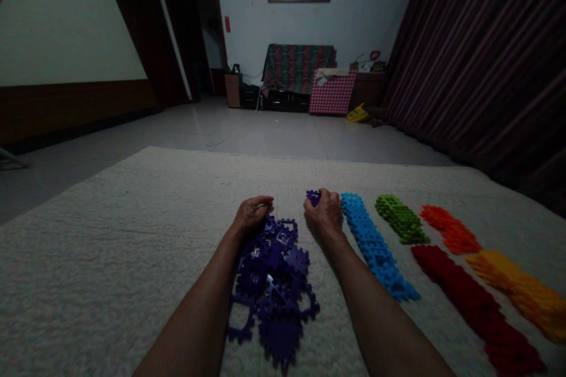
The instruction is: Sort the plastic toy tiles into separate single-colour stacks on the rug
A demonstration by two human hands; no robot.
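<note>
A heap of purple interlocking plastic tiles (274,277) lies on the cream rug (110,247) between my forearms. My left hand (252,215) rests curled at the heap's far left edge, fingers closed; what it holds is hidden. My right hand (325,212) is closed around a single purple tile (313,196), which it holds down on the rug just left of the far end of a blue row of tiles (375,247).
To the right lie rows of tiles sorted by colour: green (401,219), orange (451,230), dark red (477,300) and yellow-orange (522,288). Beyond the rug is grey floor, a covered cabinet (297,73) and a dark striped curtain (486,53) on the right.
</note>
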